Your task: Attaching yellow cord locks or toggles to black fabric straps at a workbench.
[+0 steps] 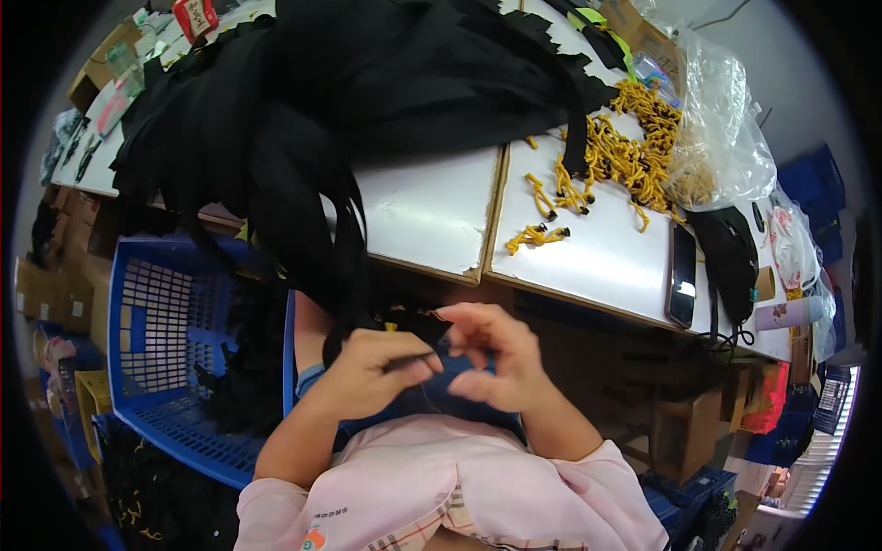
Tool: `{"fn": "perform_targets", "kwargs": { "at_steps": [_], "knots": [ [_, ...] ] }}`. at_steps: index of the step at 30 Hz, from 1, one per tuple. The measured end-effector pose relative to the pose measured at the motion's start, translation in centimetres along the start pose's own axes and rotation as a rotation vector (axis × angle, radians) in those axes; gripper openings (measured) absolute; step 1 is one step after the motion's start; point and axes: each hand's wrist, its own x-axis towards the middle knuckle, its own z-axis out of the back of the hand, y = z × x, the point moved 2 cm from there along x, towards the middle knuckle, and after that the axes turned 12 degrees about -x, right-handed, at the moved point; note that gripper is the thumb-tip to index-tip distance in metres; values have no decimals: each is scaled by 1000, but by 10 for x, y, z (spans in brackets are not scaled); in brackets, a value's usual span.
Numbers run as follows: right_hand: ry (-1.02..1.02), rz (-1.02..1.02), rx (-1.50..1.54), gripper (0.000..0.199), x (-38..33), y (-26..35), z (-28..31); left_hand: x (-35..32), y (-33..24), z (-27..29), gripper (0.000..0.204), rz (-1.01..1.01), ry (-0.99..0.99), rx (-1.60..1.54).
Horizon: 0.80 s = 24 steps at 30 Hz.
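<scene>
Long black fabric strips [333, 280] point downward into a person's left hand [381, 365], thumb pressed over them above the lap [469, 404]; the right hand [501, 358] curves inward beside it, fingers parted; the strips' long axis climbs to a white-topped table [432, 207] bearing knotted yellow cords [638, 138]

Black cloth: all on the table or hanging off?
Partly hanging off: the black cloth is heaped on the table, while strips drop past its front edge toward the left hand.
</scene>
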Motion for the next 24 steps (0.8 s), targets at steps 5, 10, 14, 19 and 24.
{"fn": "perform_targets", "kwargs": {
  "at_steps": [5, 10, 14, 19, 24],
  "knots": [
    [-113, 304, -292, 7, 1, 9, 6, 9, 9, -20, 12, -55, -89, 21],
    [-139, 94, -147, 7, -3, -1, 2, 10, 11, -23, 12, -226, -338, -119],
    [-166, 211, -320, 5, -3, 2, -2, 11, 13, -22, 14, -268, -411, -91],
    [-108, -17, 19, 5, -12, -13, -2, 7, 6, -31, 20, -710, -415, 433],
    [-11, -448, 754, 8, -12, -20, -6, 4, 12, -38, 17, -777, -311, 390]
  ]
}}
